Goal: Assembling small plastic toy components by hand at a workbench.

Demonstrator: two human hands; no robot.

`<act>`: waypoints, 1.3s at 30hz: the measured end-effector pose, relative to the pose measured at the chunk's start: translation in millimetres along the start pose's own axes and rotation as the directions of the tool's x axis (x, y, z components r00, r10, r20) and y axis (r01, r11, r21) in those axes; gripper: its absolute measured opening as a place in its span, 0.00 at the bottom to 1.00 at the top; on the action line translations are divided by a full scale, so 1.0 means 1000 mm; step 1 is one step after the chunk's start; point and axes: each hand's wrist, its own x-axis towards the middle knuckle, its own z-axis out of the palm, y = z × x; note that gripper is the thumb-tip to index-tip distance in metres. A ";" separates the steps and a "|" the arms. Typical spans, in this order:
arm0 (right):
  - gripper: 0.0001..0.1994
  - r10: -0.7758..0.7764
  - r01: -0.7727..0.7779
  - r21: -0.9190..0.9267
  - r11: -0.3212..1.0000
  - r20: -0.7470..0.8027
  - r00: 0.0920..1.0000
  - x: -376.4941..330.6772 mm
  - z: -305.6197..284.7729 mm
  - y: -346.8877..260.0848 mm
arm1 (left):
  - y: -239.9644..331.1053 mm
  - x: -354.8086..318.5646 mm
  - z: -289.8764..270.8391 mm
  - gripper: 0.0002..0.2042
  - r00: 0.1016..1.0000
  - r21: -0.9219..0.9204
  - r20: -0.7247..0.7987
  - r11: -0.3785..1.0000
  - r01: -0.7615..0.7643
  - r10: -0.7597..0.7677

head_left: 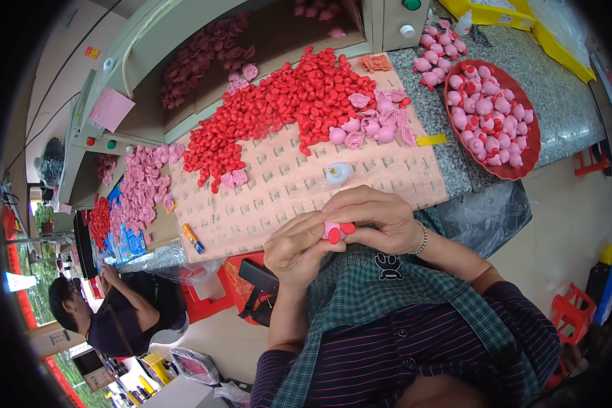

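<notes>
Both hands are together at the near edge of the work surface, around a small pink toy figure (pixel 330 225) with two round red parts. My left hand (pixel 294 250) pinches it from the left side, fingers bent. From the other side my right hand (pixel 381 216) grips it with thumb and curled fingers, hiding most of the pink body. Just beyond the hands, a small white squeeze bottle (pixel 337 174) stands on the patterned pink mat (pixel 279 197). A large heap of small red pieces (pixel 285 98) covers the mat's far part, with pink shells (pixel 381 126) to its right.
A red scalloped bowl (pixel 532 153) of pink figures stands at the right, with more figures (pixel 436 58) behind it. A yellow-orange tube (pixel 193 238) lies at the mat's left edge. A co-worker (pixel 126 309) sits at the left, near another pink heap (pixel 139 187).
</notes>
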 end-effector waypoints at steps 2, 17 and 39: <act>0.17 0.028 -0.026 0.039 0.999 -0.044 0.999 -0.002 0.006 -0.004 | 0.000 -0.002 0.007 0.16 0.993 -0.080 -0.117 0.996 0.024 -0.034; 0.13 0.055 -0.048 0.050 0.998 -0.139 0.989 0.007 0.016 -0.003 | -0.017 -0.019 0.036 0.15 0.872 -0.394 -0.413 0.915 0.088 -0.262; 0.16 0.294 -0.207 0.477 0.854 -0.115 0.949 -0.005 0.024 0.008 | -0.019 -0.026 0.038 0.16 0.851 -0.680 -0.215 0.698 0.222 -0.480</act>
